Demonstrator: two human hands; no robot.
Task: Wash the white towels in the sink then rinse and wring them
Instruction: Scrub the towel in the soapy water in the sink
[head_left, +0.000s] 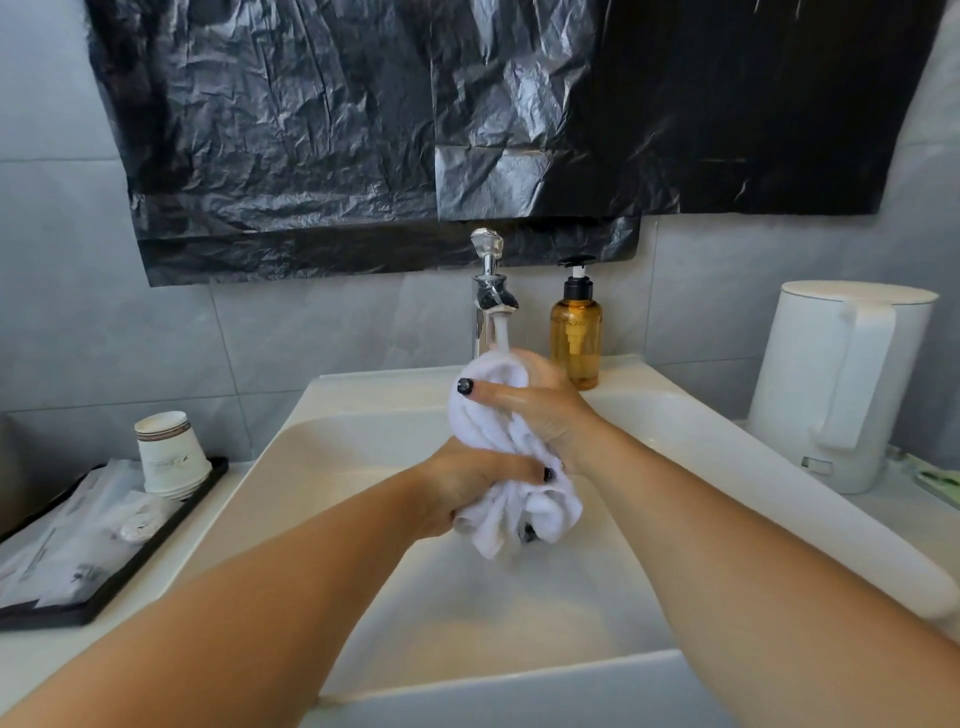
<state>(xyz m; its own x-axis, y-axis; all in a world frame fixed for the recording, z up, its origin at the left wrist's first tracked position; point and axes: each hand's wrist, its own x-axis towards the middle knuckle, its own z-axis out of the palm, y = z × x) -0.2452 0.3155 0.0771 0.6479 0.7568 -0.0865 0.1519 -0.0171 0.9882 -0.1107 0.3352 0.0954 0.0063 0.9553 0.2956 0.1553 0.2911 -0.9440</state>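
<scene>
Under faucet (491, 291): towel (498, 452) (seemingly twisted).

Head camera looks forward and down, close over the sink (727, 431).

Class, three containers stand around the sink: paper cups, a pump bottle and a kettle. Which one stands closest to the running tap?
The amber pump bottle, standing on the sink's back rim just right of the tap. The paper cups sit on the tray far left; the white kettle stands far right.

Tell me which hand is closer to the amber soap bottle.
Right. The right hand grips the towel's top just in front of the soap bottle; the left hand holds the towel lower, farther from it.
</scene>
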